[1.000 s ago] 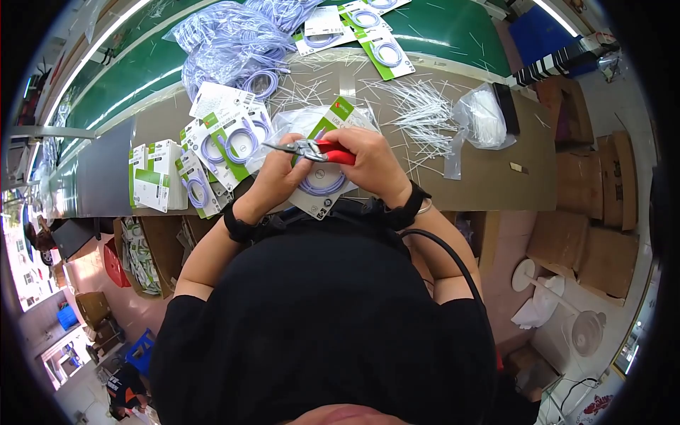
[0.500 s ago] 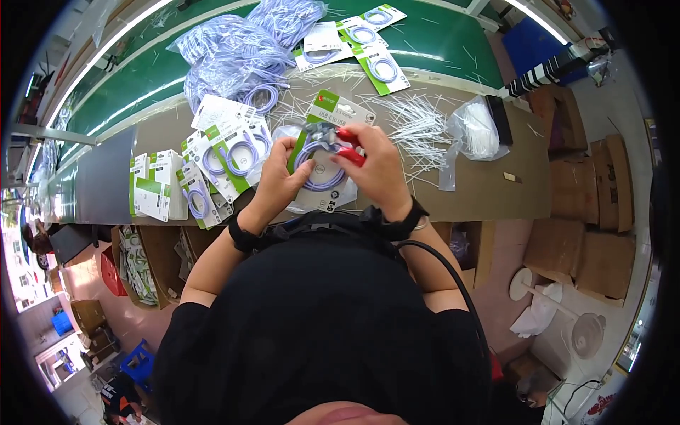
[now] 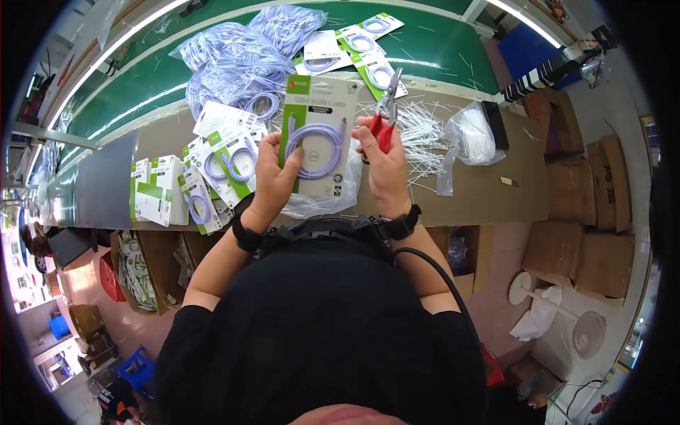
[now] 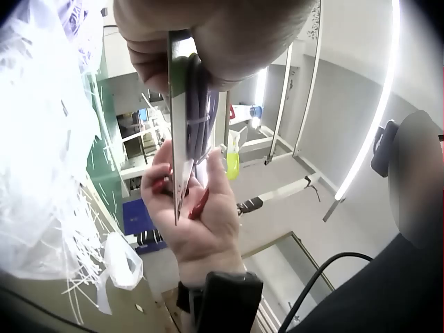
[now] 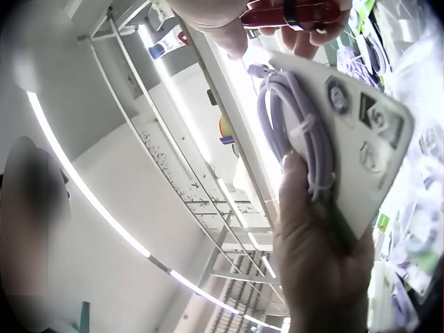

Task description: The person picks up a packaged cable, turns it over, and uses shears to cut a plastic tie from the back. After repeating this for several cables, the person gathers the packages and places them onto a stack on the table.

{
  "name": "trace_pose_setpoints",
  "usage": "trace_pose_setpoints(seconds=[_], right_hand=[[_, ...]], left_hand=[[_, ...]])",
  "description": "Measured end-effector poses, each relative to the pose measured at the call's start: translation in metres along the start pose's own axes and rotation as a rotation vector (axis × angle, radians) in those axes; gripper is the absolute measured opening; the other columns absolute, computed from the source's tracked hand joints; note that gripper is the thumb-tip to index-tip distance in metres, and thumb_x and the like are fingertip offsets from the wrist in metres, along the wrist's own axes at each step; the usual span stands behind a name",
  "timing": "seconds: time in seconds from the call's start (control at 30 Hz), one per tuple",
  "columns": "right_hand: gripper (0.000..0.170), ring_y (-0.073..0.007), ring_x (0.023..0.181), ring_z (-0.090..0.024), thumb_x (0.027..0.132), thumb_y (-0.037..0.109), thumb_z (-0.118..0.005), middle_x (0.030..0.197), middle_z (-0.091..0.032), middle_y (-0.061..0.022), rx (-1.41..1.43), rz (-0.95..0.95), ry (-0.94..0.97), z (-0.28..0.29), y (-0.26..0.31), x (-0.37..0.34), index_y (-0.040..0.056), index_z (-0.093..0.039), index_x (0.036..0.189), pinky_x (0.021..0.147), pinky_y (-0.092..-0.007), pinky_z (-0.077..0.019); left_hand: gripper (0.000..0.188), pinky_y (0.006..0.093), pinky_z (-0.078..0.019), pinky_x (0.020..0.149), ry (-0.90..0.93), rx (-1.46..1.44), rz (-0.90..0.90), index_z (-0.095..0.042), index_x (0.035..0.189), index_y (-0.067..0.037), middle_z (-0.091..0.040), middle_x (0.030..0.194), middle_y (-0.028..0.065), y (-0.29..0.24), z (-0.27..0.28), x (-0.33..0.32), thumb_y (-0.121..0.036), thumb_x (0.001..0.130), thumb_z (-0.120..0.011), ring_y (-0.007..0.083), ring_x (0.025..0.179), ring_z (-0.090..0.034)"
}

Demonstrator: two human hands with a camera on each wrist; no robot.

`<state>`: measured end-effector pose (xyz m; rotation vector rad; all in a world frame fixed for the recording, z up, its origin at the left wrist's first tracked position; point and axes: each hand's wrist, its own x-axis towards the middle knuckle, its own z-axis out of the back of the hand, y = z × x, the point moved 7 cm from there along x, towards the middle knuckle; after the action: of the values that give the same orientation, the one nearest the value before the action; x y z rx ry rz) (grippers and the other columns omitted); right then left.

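Observation:
In the head view my left hand [image 3: 275, 173] holds a retail card [image 3: 333, 111] upright by its left edge, thumb on the front. A coiled purple cable [image 3: 319, 174] is fastened to it, and the print reads USB-C to USB-C cable. White ties wrap the coil [image 5: 316, 132] in the right wrist view. To the right of the card, my right hand [image 3: 388, 173] grips red-handled pliers [image 3: 384, 134], their metal jaws pointing up and away. Seen from the left wrist, the card [image 4: 177, 139] is edge-on and partly covers the right hand.
Carded cables [image 3: 241, 159] and a stack of cards [image 3: 159, 188] lie at left. Bagged purple cables [image 3: 230, 60] are heaped behind them. Loose white ties [image 3: 421, 138] are spread at right, beside a clear bag of ties [image 3: 473, 134]. More cards lie on the green surface [image 3: 432, 49].
The pliers moved from over the card to its right and turned to point upward. The left hand raised the card and turned it more upright, so its whole front shows.

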<state>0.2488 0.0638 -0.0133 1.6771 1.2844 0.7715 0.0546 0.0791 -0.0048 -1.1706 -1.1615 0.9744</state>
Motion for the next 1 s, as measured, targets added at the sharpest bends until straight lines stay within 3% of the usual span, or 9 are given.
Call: trace_pose_setpoints(seconds=[0.1, 0.2, 0.23, 0.33, 0.37, 0.47, 0.87, 0.9, 1.0], right_hand=[[0.025, -0.0114, 0.088, -0.058, 0.087, 0.007, -0.062, 0.101, -0.061, -0.004, 0.119, -0.082, -0.008, -0.002, -0.002, -0.004, 0.0023, -0.054, 0.11, 0.078, -0.0244, -0.0473], [0.027, -0.0118, 0.089, -0.059, 0.086, 0.007, -0.063, 0.102, -0.061, -0.0054, 0.179, -0.123, 0.009, -0.006, -0.004, -0.008, 0.0017, -0.054, 0.111, 0.079, -0.024, -0.0471], [0.027, -0.0118, 0.089, -0.059, 0.086, 0.006, -0.063, 0.101, -0.061, -0.0053, 0.146, -0.131, 0.03, -0.006, -0.007, -0.01, 0.0016, -0.054, 0.111, 0.079, -0.0238, -0.0472], [0.026, -0.0117, 0.088, -0.059, 0.086, 0.005, -0.063, 0.1, -0.062, -0.0051, 0.077, -0.171, 0.084, -0.011, -0.019, -0.018, 0.0013, -0.055, 0.11, 0.079, -0.0234, -0.0473], [0.026, -0.0116, 0.088, -0.059, 0.086, 0.005, -0.063, 0.099, -0.062, -0.0051, 0.075, -0.187, 0.1, -0.013, -0.022, -0.02, 0.0012, -0.055, 0.11, 0.078, -0.0236, -0.0475], [0.024, -0.0115, 0.087, -0.06, 0.086, 0.005, -0.062, 0.098, -0.062, -0.0052, 0.073, -0.222, 0.121, -0.014, -0.032, -0.028, 0.001, -0.055, 0.109, 0.078, -0.0238, -0.0478], [0.021, -0.0117, 0.082, -0.06, 0.087, 0.004, -0.06, 0.095, -0.062, -0.0052, 0.113, -0.376, 0.132, -0.011, -0.066, -0.04, 0.001, -0.056, 0.107, 0.074, -0.0254, -0.0503], [0.02, -0.012, 0.082, -0.06, 0.087, 0.005, -0.059, 0.095, -0.062, -0.0055, 0.154, -0.361, 0.084, -0.008, -0.064, -0.036, 0.0009, -0.056, 0.107, 0.073, -0.0258, -0.0506], [0.019, -0.0126, 0.082, -0.061, 0.088, 0.005, -0.059, 0.095, -0.061, -0.006, 0.235, -0.318, -0.019, -0.001, -0.055, -0.026, 0.0009, -0.056, 0.106, 0.073, -0.0264, -0.051]], left_hand=[[0.037, 0.0271, -0.0443, 0.076, 0.089, -0.106, 0.045, -0.041, 0.115, 0.001, -0.058, 0.095, 0.0104, 0.003, -0.012, -0.005, -0.011, 0.086, -0.061, 0.0184, 0.084, -0.057], [0.04, 0.0302, -0.0439, 0.079, -0.099, 0.64, -0.374, -0.047, 0.117, -0.002, -0.058, 0.097, 0.0079, -0.043, -0.002, -0.005, -0.012, 0.082, -0.064, 0.0211, 0.088, -0.056], [0.04, 0.0302, -0.0439, 0.079, -0.098, 0.643, -0.367, -0.047, 0.117, -0.002, -0.058, 0.097, 0.0079, -0.052, -0.002, -0.002, -0.012, 0.082, -0.064, 0.0211, 0.088, -0.056], [0.035, 0.0326, -0.0442, 0.08, 0.254, 1.085, -0.764, -0.057, 0.111, -0.006, -0.058, 0.095, 0.0054, -0.085, -0.034, -0.009, -0.011, 0.078, -0.066, 0.0231, 0.088, -0.055], [0.035, 0.0326, -0.0442, 0.08, 0.251, 1.089, -0.752, -0.057, 0.111, -0.006, -0.058, 0.095, 0.0054, -0.081, -0.031, -0.008, -0.011, 0.078, -0.066, 0.0231, 0.088, -0.055], [0.027, 0.0326, -0.0451, 0.076, 0.554, 0.841, -0.672, -0.064, 0.102, -0.009, -0.058, 0.096, 0.0046, -0.056, -0.033, -0.012, -0.007, 0.075, -0.067, 0.0259, 0.082, -0.054], [0.03, 0.0349, -0.045, 0.079, 0.871, 0.691, -0.572, -0.062, 0.105, -0.006, -0.059, 0.096, 0.0076, -0.036, -0.035, -0.013, -0.004, 0.075, -0.067, 0.0251, 0.087, -0.054], [0.03, 0.0349, -0.045, 0.079, 0.864, 0.694, -0.582, -0.062, 0.105, -0.006, -0.059, 0.096, 0.0076, -0.038, -0.035, -0.011, -0.004, 0.075, -0.067, 0.0251, 0.087, -0.054], [0.031, 0.0351, -0.0449, 0.08, 0.392, 0.415, -0.43, -0.061, 0.106, -0.006, -0.059, 0.096, 0.008, -0.052, -0.009, 0.017, -0.006, 0.076, -0.066, 0.0259, 0.089, -0.054]])
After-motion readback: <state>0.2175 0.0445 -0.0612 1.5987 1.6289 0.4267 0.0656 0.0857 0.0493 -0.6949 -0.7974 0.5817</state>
